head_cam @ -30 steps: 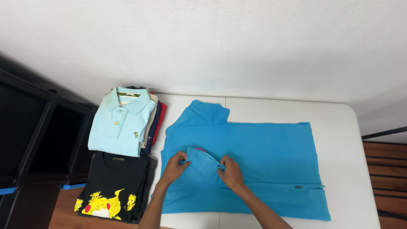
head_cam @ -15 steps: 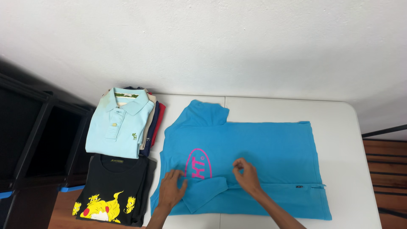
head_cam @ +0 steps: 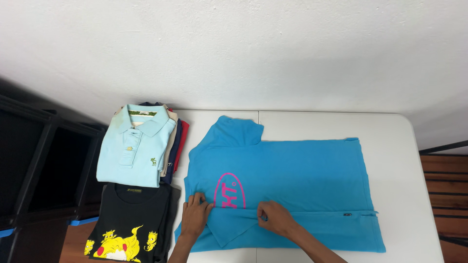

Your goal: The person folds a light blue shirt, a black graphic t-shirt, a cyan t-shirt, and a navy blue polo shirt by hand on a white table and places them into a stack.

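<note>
A bright blue polo shirt (head_cam: 302, 170) lies flat across the white table (head_cam: 404, 146), back up, with a pink oval print (head_cam: 230, 191) near its left end. One sleeve sticks out toward the wall at the upper left; the near sleeve lies folded along the front fold line. My left hand (head_cam: 195, 217) presses flat on the shirt just left of the pink print. My right hand (head_cam: 273, 217) pinches the cloth at the fold line to the right of the print.
A stack of folded shirts topped by a pale blue polo (head_cam: 134, 146) sits at the table's left end. A folded black T-shirt with a yellow print (head_cam: 131, 224) lies in front of it. Black shelving (head_cam: 39, 165) stands left of the table.
The near sleeve was unfolded from over the pink print and laid down toward the front. Both hands moved toward me; the right hand went from free to pinching the fold line.
</note>
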